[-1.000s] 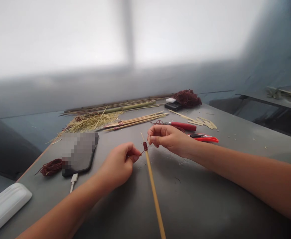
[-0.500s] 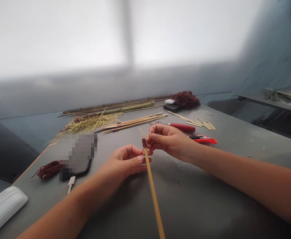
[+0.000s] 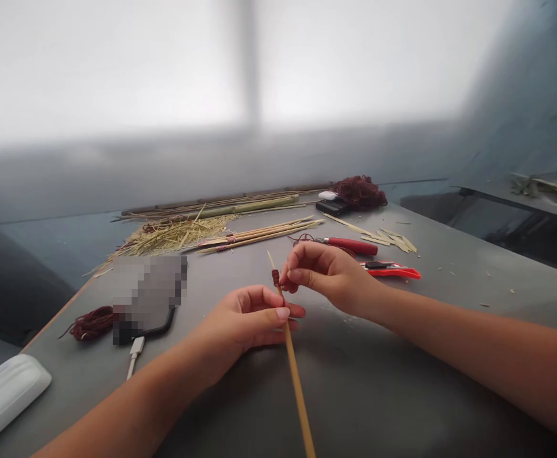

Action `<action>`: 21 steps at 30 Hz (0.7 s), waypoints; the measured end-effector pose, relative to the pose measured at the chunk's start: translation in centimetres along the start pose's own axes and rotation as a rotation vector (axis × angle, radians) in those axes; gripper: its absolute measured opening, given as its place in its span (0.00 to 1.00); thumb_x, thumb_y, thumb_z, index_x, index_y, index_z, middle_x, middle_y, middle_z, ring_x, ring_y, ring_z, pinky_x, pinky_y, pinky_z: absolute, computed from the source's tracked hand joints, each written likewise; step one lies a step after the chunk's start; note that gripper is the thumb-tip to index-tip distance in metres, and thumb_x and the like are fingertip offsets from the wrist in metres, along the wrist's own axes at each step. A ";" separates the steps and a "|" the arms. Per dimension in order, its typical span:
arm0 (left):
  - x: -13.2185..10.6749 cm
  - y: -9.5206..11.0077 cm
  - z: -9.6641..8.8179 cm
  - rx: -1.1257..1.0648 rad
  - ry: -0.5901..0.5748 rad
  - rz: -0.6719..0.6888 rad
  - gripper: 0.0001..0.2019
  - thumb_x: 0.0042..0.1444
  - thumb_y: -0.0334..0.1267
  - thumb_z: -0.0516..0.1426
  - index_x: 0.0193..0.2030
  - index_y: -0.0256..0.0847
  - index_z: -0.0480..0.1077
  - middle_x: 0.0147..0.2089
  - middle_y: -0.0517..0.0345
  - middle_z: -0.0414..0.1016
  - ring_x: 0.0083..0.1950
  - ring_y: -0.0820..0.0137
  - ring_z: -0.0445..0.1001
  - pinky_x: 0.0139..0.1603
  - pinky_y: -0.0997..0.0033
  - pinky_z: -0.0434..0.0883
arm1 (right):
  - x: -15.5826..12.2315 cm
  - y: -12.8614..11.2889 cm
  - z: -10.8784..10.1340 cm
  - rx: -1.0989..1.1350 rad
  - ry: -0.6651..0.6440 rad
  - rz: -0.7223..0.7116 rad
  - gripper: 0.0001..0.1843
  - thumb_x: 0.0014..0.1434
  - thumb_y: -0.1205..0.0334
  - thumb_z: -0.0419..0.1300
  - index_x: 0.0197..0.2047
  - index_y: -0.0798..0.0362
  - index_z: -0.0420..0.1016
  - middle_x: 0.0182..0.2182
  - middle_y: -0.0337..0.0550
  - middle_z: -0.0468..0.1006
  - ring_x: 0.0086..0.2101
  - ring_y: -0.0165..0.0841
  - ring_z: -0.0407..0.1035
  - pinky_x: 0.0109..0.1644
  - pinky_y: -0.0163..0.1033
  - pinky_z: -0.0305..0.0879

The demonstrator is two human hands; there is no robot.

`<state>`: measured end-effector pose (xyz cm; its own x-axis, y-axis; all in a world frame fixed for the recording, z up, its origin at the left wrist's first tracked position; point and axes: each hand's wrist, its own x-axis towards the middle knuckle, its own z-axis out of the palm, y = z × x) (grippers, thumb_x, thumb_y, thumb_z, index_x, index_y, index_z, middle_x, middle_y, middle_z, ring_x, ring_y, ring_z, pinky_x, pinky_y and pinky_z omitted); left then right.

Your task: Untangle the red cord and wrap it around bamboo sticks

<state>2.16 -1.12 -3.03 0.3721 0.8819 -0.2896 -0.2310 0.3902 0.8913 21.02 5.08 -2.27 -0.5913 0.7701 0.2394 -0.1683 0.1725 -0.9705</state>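
A thin bamboo stick [image 3: 296,381] runs from the bottom edge up to the middle of the grey table [image 3: 402,381]. A small wrap of dark red thread [image 3: 275,277] sits near its far tip. My left hand [image 3: 245,318] pinches the stick just below the wrap, thumb on top. My right hand [image 3: 329,270] is closed at the wrap, fingertips pinching the thread beside the stick.
Behind my right hand lie a red-handled tool [image 3: 352,245] and a red cutter [image 3: 393,270]. Farther back are bound bamboo sticks [image 3: 259,233], straw shavings [image 3: 173,233] and a red thread bundle [image 3: 359,191]. A phone [image 3: 147,296], a thread coil [image 3: 90,323] and a white case [image 3: 6,391] sit left.
My left hand let go of the thread end and moved onto the stick below the wrap. My right hand closed in on the wrap; the stretched thread is no longer seen.
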 end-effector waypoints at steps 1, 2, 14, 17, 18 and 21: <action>0.0 0.0 0.0 0.000 -0.003 0.000 0.14 0.45 0.39 0.72 0.30 0.39 0.72 0.42 0.52 0.84 0.43 0.65 0.81 0.51 0.63 0.75 | -0.2 -0.1 0.1 -0.028 -0.024 -0.021 0.12 0.55 0.57 0.70 0.33 0.54 0.71 0.31 0.40 0.77 0.35 0.32 0.73 0.43 0.41 0.71; 0.0 0.0 0.0 0.002 -0.006 0.000 0.14 0.45 0.38 0.72 0.30 0.39 0.72 0.42 0.52 0.84 0.42 0.66 0.81 0.51 0.63 0.75 | -0.4 -0.2 0.2 -0.058 -0.041 -0.044 0.11 0.56 0.59 0.69 0.33 0.53 0.71 0.32 0.40 0.77 0.36 0.32 0.73 0.43 0.41 0.71; -0.8 0.6 0.8 0.043 -0.020 0.018 0.14 0.44 0.37 0.73 0.27 0.39 0.72 0.42 0.52 0.85 0.42 0.69 0.81 0.52 0.66 0.72 | -0.8 -0.8 0.4 -0.081 -0.056 -0.070 0.13 0.61 0.52 0.65 0.37 0.54 0.72 0.31 0.42 0.79 0.35 0.32 0.74 0.40 0.39 0.71; -0.8 0.6 0.8 0.047 -0.021 0.021 0.13 0.43 0.36 0.73 0.28 0.39 0.72 0.42 0.52 0.85 0.41 0.70 0.81 0.50 0.68 0.73 | -0.4 -0.5 0.6 -0.009 0.013 0.010 0.15 0.57 0.53 0.68 0.35 0.54 0.71 0.27 0.39 0.79 0.31 0.30 0.73 0.37 0.37 0.70; -0.8 0.6 0.8 0.048 -0.023 0.022 0.13 0.43 0.36 0.73 0.27 0.39 0.72 0.41 0.52 0.85 0.41 0.70 0.81 0.50 0.68 0.73 | -0.3 -0.4 0.6 0.011 0.024 0.058 0.15 0.55 0.54 0.70 0.34 0.54 0.70 0.26 0.37 0.79 0.29 0.29 0.73 0.36 0.36 0.70; -0.6 0.4 0.8 0.053 -0.030 0.031 0.13 0.44 0.36 0.73 0.27 0.38 0.73 0.40 0.52 0.85 0.41 0.70 0.81 0.50 0.68 0.74 | -0.1 -0.2 0.5 0.089 0.022 0.216 0.20 0.49 0.56 0.74 0.35 0.53 0.68 0.25 0.34 0.78 0.24 0.27 0.72 0.31 0.34 0.69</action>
<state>2.57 -1.74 -2.16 0.3922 0.8848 -0.2516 -0.1948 0.3472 0.9173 20.73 4.66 -2.13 -0.6042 0.7964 0.0252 -0.1095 -0.0516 -0.9927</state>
